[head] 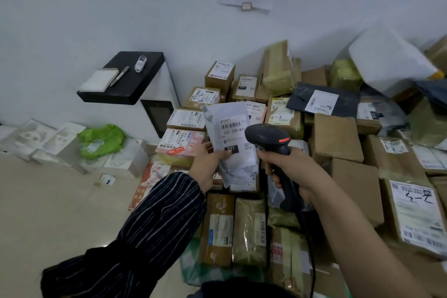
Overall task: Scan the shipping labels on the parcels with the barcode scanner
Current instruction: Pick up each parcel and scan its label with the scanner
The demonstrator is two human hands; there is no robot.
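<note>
The soft white plastic mailer bag (pixel 231 143), its shipping label (pixel 233 134) facing up, is pinched at its lower left edge by the left hand (pixel 208 164) above a heap of brown cardboard parcels (pixel 336 138). Just beside it, the right hand (pixel 287 167) grips the black barcode scanner (pixel 268 135), whose head overlaps the label's right edge.

At the centre of the frame we held a parcel (pixel 232 143) in our left hand (pixel 208 164), the barcode scanner (pixel 268 138) in our right hand (pixel 287 167) just right of it. Behind them stacked parcels (pixel 336 138) lay across the right; a shelf (pixel 135 84) at upper left carried a pen (pixel 119 76).
</note>
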